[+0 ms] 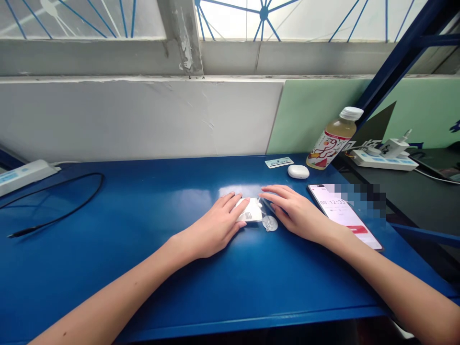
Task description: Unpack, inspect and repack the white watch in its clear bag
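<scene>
My left hand lies over a small flat white packet with a printed square code. Its thumb is at the near edge and its fingertips reach across the top and far side, pinning it to the tabletop. To the packet's right, my right hand hovers low or rests on the table, fingers stretched forward and a little apart. Just below these fingers is a small clear round disc, touching or very near the packet's right corner. Whether the right fingertips touch the packet cannot be made out.
On the blue table stand a drink bottle, a white earbud case and a printed card. A phone running a timer lies beside my right forearm. A black cable and a power strip are at the left.
</scene>
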Demonstrator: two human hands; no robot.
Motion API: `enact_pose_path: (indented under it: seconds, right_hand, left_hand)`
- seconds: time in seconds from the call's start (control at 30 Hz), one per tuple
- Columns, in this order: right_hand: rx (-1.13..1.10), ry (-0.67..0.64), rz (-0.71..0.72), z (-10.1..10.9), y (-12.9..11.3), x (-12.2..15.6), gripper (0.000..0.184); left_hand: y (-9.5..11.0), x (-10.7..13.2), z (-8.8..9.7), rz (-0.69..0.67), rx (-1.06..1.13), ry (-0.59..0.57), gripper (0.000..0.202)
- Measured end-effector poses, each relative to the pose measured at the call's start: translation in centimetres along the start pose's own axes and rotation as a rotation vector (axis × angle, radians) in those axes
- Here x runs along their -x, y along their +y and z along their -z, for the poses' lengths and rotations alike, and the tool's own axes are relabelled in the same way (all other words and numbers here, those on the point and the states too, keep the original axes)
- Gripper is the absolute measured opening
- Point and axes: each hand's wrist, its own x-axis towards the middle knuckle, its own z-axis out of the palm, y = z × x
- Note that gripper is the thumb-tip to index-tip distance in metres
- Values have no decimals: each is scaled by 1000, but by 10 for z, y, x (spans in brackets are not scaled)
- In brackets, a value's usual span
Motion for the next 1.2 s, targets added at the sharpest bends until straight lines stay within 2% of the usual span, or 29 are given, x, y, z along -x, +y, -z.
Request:
enact_pose_path:
  seconds: [0.2,0.5,0.7,0.9,0.97,1.07,1.2]
  right_hand:
    - [-173,104,-37,5,0,-3,26]
    - [-600,295,-205,25,-9,-9,9]
    - [-778,340,-433,27,-21,-11,17]
    - [-849,273,-497,22,-22,-12,25]
    - [-831,262,-537,20,-18,-12,27]
    - [-780,249,-587,18,-11,-12,29]
    - [-665,207,-615,12,-3,-11,34]
  left_hand:
    - [-1,0,3,-61,219,48,49]
    - [6,-1,12,-161,452,244,39]
    - [17,-7,9,18,552,384,26]
    - [20,-11,8,191,663,438,18]
    - [17,-10,9,225,654,464,19]
    - [11,-9,8,252,505,558,17]
    - [3,-6,3,163,188,698,10]
